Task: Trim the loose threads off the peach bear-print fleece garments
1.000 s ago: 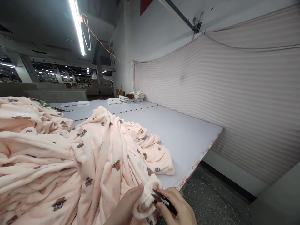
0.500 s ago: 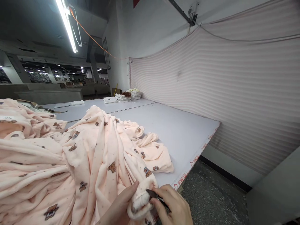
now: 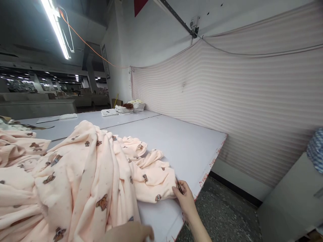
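Note:
A heap of pale pink plush fabric (image 3: 83, 161) printed with brown bears spreads over the left of the table. One sleeve-like end (image 3: 156, 178) lies out to the right. At its edge is my right hand (image 3: 185, 198), closed around dark thread snips (image 3: 179, 185); thumb and fingertips are at the fabric's border. Whether they also pinch the cloth cannot be made out. My left hand (image 3: 128, 232) is low in the view, blurred by motion, in front of the heap. Its fingers are smeared, so their grip is unclear.
The pale grey table (image 3: 186, 144) has a right edge with red-printed tape (image 3: 213, 163). Stacks of folded white cloth (image 3: 136, 106) stand at the far end. A striped sheet (image 3: 227, 87) hangs along the wall. At right are a grey cabinet (image 3: 290, 195) and blue checked cloth (image 3: 316, 148).
My left hand has come off the cuff opening and moved down. My right hand, still with the snips, has gone forward to the other sleeve-like end. The view has turned right.

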`<action>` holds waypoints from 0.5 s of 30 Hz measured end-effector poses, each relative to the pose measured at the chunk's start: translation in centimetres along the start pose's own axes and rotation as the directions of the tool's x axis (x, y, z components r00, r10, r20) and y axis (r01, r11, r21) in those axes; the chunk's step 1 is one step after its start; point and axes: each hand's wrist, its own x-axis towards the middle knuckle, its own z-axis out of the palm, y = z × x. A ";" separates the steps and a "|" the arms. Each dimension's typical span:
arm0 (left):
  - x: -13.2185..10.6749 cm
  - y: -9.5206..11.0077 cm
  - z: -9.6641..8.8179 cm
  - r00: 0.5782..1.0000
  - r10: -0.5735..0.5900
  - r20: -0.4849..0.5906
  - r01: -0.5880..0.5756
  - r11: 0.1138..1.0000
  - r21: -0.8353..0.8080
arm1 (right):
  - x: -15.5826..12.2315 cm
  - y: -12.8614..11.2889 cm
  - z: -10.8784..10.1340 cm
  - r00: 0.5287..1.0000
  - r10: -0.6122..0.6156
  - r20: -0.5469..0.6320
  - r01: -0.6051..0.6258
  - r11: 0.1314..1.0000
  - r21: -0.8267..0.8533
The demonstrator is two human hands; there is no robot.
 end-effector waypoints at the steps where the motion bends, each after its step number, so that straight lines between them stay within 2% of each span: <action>1: 1.2 0.4 0.1 1.000 -0.021 -0.010 0.022 0.999 0.038 | -0.7 -0.1 0.5 0.999 0.014 0.031 -0.015 0.999 0.043; 3: 3.8 1.0 0.6 0.995 -0.035 -0.094 0.041 0.997 0.059 | -2.4 0.0 1.2 0.996 0.048 0.079 -0.057 0.993 0.102; 5: 6.1 0.8 1.7 0.983 -0.034 -0.183 0.036 0.999 0.007 | -3.8 0.5 1.5 0.993 0.082 0.089 -0.092 0.988 0.123; 7: 7.3 0.0 3.1 0.978 -0.083 -0.191 0.074 0.996 -0.054 | -4.5 1.1 1.3 0.993 0.109 0.047 -0.113 0.988 0.105; 9: 7.1 -1.4 4.3 0.971 -0.150 -0.188 0.132 0.985 -0.107 | -4.7 1.6 1.0 0.990 0.134 -0.035 -0.132 0.990 0.054; 11: 5.9 -3.0 5.1 0.959 -0.223 -0.174 0.181 0.956 -0.230 | -4.8 1.7 1.0 0.984 0.155 -0.093 -0.155 0.988 0.005; 13: 4.2 -4.6 5.4 0.933 -0.331 -0.139 0.250 0.877 -0.409 | -5.2 1.4 1.7 0.984 0.155 -0.088 -0.157 0.987 -0.015; 15: 2.6 -6.1 5.5 0.889 -0.448 -0.096 0.321 0.760 -0.565 | -5.9 1.0 3.1 0.990 0.135 -0.039 -0.135 0.991 -0.005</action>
